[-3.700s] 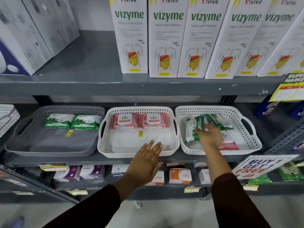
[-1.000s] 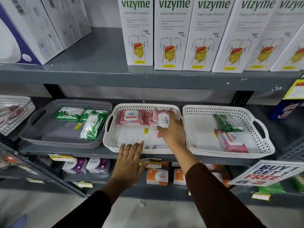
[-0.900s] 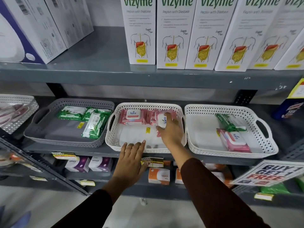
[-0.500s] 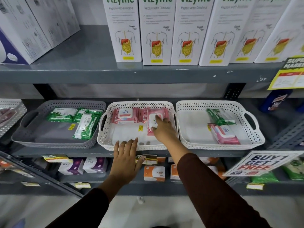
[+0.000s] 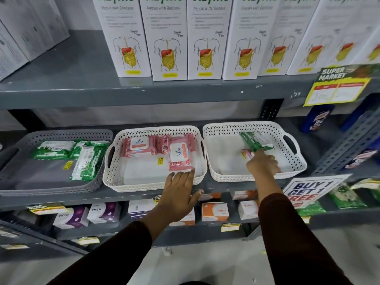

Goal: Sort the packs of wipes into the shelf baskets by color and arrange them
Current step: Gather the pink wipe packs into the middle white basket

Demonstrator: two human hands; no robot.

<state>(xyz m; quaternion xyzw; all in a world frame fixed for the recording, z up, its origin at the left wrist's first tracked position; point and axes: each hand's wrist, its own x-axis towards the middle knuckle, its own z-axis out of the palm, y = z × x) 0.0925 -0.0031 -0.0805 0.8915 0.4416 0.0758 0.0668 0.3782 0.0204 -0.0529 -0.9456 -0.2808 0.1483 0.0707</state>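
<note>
Three baskets stand on the middle shelf. The grey basket [image 5: 51, 188] on the left holds green packs [image 5: 89, 159]. In the middle white basket [image 5: 152, 187] lie pink packs, one at the back [image 5: 139, 146] and one turned lengthwise on the right [image 5: 180, 154]. The right white basket [image 5: 298, 161] holds a green pack [image 5: 254, 140] and a pink pack [image 5: 246, 154], which is mostly covered. My left hand [image 5: 177, 194] rests flat against the middle basket's front rim, fingers apart. My right hand [image 5: 263, 164] lies over the pink pack in the right basket, fingers curled; its grip is hidden.
White Vizyme cartons [image 5: 166, 38] line the upper shelf above the baskets. A "Buy 1 Get 1 Free" sign [image 5: 308, 190] hangs at the shelf edge on the right. Small boxes [image 5: 213, 210] fill the lower shelf. A slotted upright [image 5: 347, 145] rises at the far right.
My right hand let go of a pink pack in the middle basket and moved right into the right basket. My left hand slid right along the middle basket's front rim.
</note>
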